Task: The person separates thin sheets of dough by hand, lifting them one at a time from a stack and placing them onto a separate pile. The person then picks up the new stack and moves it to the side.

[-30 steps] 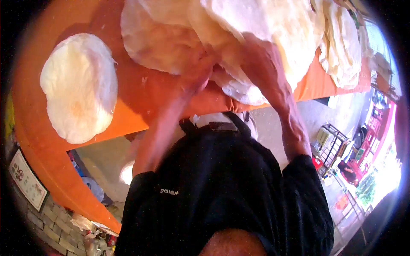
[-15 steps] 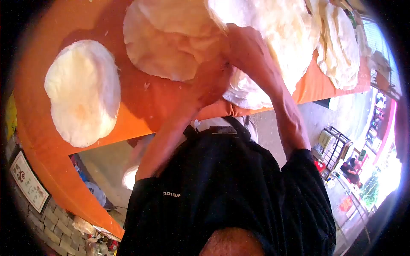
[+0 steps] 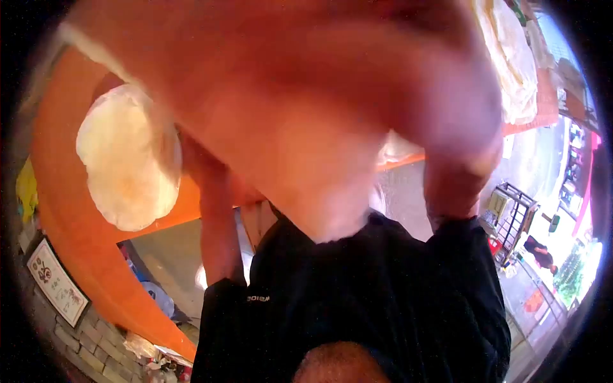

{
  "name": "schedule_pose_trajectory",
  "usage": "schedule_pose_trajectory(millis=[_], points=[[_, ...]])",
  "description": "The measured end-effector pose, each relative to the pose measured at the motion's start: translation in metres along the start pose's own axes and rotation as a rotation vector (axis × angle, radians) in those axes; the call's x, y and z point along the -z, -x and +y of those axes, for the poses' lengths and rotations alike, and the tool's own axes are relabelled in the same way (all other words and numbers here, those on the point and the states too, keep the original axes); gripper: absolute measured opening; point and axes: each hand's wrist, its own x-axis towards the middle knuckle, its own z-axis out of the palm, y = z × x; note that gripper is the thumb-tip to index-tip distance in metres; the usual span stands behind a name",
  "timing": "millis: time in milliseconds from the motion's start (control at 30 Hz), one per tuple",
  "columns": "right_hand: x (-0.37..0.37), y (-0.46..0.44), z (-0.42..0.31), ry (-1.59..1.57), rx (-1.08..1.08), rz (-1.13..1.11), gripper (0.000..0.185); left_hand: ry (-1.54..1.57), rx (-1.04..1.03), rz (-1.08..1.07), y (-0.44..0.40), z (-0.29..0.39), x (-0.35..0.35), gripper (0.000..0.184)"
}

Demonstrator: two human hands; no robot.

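Observation:
A large pinkish, shadowed sheet of wadding (image 3: 287, 140) is raised close to the camera, badly blurred, its tip hanging down over my black shirt. My right hand (image 3: 450, 96) is up at the sheet's right side and appears closed on it, though its fingers are smeared. On the other side, my left forearm (image 3: 217, 217) reaches up behind the sheet, which hides my left hand. A pale oval piece of wadding (image 3: 128, 159) lies flat on the orange-covered table (image 3: 60, 159), left of the raised sheet.
More pale layers of wadding (image 3: 507, 64) are draped at the table's right end. A framed sign (image 3: 57, 281) leans by the brick paving (image 3: 83, 345) at lower left. A metal rack (image 3: 511, 214) stands on the floor at right, with another person (image 3: 539, 252) beyond it.
Half a second ago both my hands were together over wadding on the table. Now a sheet is lifted toward the camera, my arms are farther apart, and most of the table is covered from view.

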Motion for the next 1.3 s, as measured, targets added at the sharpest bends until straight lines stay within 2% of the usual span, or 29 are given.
schedule_pose_trajectory(millis=[67,167,233,267,300,333,400,500,600,633,667,700,733,767,800,833,867,900,933,967,1000,1033,1133,1167,1200,1233,1267,1300], points=[[0.032,-0.017,0.02,-0.144,-0.085,0.1,0.032,-0.039,-0.042,0.057,-0.006,0.004,0.018,0.043],[0.052,-0.037,0.077,-0.305,-0.227,0.049,0.028,-0.062,-0.036,0.154,-0.019,-0.009,0.052,0.044],[0.053,-0.036,0.134,-0.294,-0.245,-0.01,0.039,0.077,0.042,0.274,-0.033,-0.035,0.089,0.045],[0.054,-0.031,0.164,-0.291,-0.243,-0.006,0.048,0.082,0.093,0.206,-0.037,-0.043,0.105,0.046],[0.054,-0.029,0.198,-0.176,-0.298,0.103,0.058,-0.022,0.054,0.204,-0.04,-0.05,0.104,0.045],[0.049,-0.033,0.195,-0.157,-0.301,0.085,0.057,-0.137,0.021,0.225,-0.032,-0.053,0.104,0.044],[0.051,-0.036,0.168,-0.097,-0.307,0.093,0.056,-0.125,0.055,0.234,-0.028,-0.055,0.1,0.044],[0.035,-0.053,0.149,0.341,-0.419,0.219,0.052,-0.192,0.017,0.267,-0.031,-0.056,0.092,0.043],[0.016,-0.049,0.161,0.681,-0.026,0.266,0.046,-0.291,-0.047,0.266,-0.033,-0.068,0.09,0.042],[0.027,-0.052,0.171,0.432,-0.058,0.176,0.043,-0.32,-0.082,0.258,-0.037,-0.069,0.091,0.041],[0.038,-0.055,0.181,0.187,-0.11,0.102,0.04,-0.523,-0.104,0.294,-0.04,-0.069,0.095,0.041],[0.046,-0.058,0.176,0.088,-0.148,0.059,0.041,-0.727,-0.116,0.326,-0.041,-0.07,0.099,0.04],[0.054,-0.063,0.175,-0.006,-0.179,0.014,0.043,-0.673,-0.072,0.342,-0.045,-0.073,0.102,0.04],[0.051,-0.061,0.184,-0.152,-0.154,0.124,0.045,-0.619,-0.029,0.36,-0.049,-0.077,0.105,0.039],[0.043,-0.051,0.14,-0.153,-0.163,0.141,0.043,-0.453,0.031,0.341,-0.046,-0.077,0.102,0.041],[0.048,-0.059,0.137,-0.108,-0.284,-0.025,0.038,-0.285,0.082,0.326,-0.042,-0.076,0.099,0.042],[0.059,-0.061,0.201,-0.119,-0.177,0.095,0.033,-0.116,0.117,0.309,-0.04,-0.072,0.097,0.044],[0.063,-0.071,0.205,-0.183,-0.432,0.054,0.033,-0.047,0.136,0.319,-0.034,-0.062,0.087,0.043],[0.066,-0.073,0.185,-0.265,-0.399,-0.032,0.035,0.022,0.159,0.323,-0.029,-0.052,0.076,0.043],[0.062,-0.073,0.176,-0.291,-0.39,0.11,0.031,0.042,0.157,0.289,-0.029,-0.047,0.077,0.042],[0.048,-0.075,0.117,-0.103,-0.395,0.104,0.033,0.064,0.16,0.249,-0.029,-0.043,0.078,0.041],[0.051,-0.083,0.109,-0.134,-0.329,0.085,0.034,0.066,0.146,0.239,-0.028,-0.033,0.073,0.039],[0.043,-0.112,0.05,-0.061,-0.218,0.023,0.033,-0.111,0.01,0.274,-0.03,-0.001,0.073,0.038],[0.028,-0.119,0.016,0.159,-0.034,0.087,0.031,-0.118,-0.087,0.258,-0.021,0.028,0.062,0.036],[0.006,-0.127,-0.016,0.021,-0.031,0.057,0.031,-0.153,-0.12,0.343,-0.018,0.049,0.067,0.036],[-0.017,-0.134,-0.048,-0.117,-0.032,0.028,0.031,-0.146,-0.154,0.327,-0.009,0.078,0.071,0.035],[-0.039,-0.135,-0.075,-0.195,-0.109,-0.021,0.035,-0.164,-0.185,0.392,-0.006,0.098,0.09,0.034],[-0.057,-0.142,-0.077,-0.049,0.088,-0.034,0.03,-0.183,-0.215,0.458,-0.002,0.119,0.108,0.034]])
